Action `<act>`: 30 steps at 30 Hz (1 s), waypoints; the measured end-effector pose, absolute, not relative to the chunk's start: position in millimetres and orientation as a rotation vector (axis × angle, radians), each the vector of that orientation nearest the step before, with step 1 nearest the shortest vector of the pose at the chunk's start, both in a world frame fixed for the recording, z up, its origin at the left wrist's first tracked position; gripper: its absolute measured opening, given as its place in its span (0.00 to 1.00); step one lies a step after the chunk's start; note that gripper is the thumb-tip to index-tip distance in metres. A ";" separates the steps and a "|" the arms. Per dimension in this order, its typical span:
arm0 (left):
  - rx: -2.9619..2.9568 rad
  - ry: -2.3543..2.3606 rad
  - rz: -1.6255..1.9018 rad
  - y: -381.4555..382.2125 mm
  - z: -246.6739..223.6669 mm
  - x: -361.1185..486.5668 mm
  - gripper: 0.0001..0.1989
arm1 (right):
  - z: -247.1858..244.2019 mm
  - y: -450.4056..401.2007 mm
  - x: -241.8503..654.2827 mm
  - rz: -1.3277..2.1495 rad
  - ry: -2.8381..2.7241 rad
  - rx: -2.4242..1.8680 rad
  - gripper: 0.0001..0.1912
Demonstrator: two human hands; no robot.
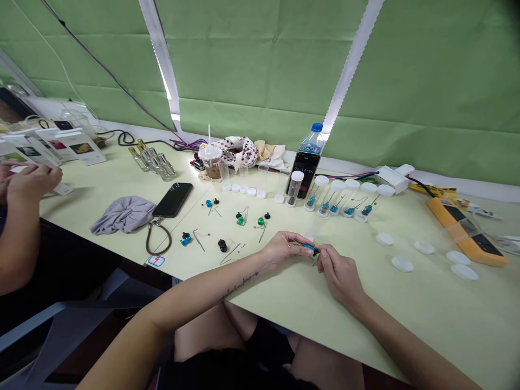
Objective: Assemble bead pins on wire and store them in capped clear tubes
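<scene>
My left hand (286,250) holds a small blue and black part (309,247) between thumb and fingers. Close against its right end, the closed fingers of my right hand (333,268) touch its black tip; anything else in them is too small to name. On the table left of my hands lie small sets: a black piece (222,245), green pieces (260,221), blue pieces (186,240) and thin metal pins. Behind my hands stand clear tubes with white caps (320,181), several with blue parts inside.
Loose white caps (402,264) and an orange power strip (467,233) lie right. A phone with a timer (304,170) leans on a bottle (312,138). Another phone (174,199), grey cloth (123,214) and glass vials (156,162) are left, near another person's hand (34,181).
</scene>
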State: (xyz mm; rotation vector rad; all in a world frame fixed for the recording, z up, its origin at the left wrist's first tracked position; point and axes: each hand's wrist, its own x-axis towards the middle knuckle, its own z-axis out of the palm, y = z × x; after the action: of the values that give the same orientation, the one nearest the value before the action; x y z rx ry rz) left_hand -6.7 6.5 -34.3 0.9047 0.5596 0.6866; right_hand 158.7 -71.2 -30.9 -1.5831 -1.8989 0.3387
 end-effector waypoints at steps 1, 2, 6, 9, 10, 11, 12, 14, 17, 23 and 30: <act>0.906 0.559 0.686 6.6 -34.9 -6.5 0.18 | -31.0 -71.1 158.8 0.336 -1.901 -1.583 0.15; 0.908 0.559 0.687 6.7 -35.3 -6.3 0.18 | -31.2 -70.9 159.1 0.333 -1.902 -1.583 0.15; 0.922 0.554 0.691 6.4 -34.3 -6.7 0.18 | -32.5 -70.3 160.7 0.319 -1.916 -1.577 0.15; 0.923 0.538 0.689 5.6 -31.6 -7.7 0.18 | -33.1 -70.5 161.0 0.317 -1.917 -1.581 0.15; 0.919 0.533 0.691 5.3 -30.7 -7.9 0.18 | -32.9 -70.7 160.7 0.319 -1.914 -1.584 0.15; 0.913 0.530 0.697 5.1 -29.9 -8.1 0.19 | -32.7 -70.9 160.4 0.322 -1.910 -1.585 0.15; 0.905 0.527 0.705 4.8 -29.0 -8.2 0.19 | -32.4 -71.0 159.9 0.324 -1.907 -1.584 0.14; 0.891 0.530 0.722 4.2 -27.3 -8.3 0.20 | -32.1 -71.1 158.7 0.318 -1.903 -1.578 0.14; 0.887 0.549 0.726 3.6 -24.7 -8.5 0.19 | -33.1 -70.5 157.3 0.285 -1.899 -1.568 0.14; 0.893 0.541 0.710 3.2 -23.5 -8.8 0.18 | -34.4 -69.8 156.7 0.263 -1.890 -1.552 0.12; 0.907 0.550 0.720 3.1 -26.0 -7.1 0.19 | -30.1 -70.5 156.6 0.304 -1.922 -1.572 0.13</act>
State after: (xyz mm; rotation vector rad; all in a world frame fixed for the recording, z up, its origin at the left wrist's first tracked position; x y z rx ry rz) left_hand -7.1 3.1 -26.0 0.9069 0.5501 0.7196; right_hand 156.6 -70.5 -30.1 -1.5725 -1.9225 0.3040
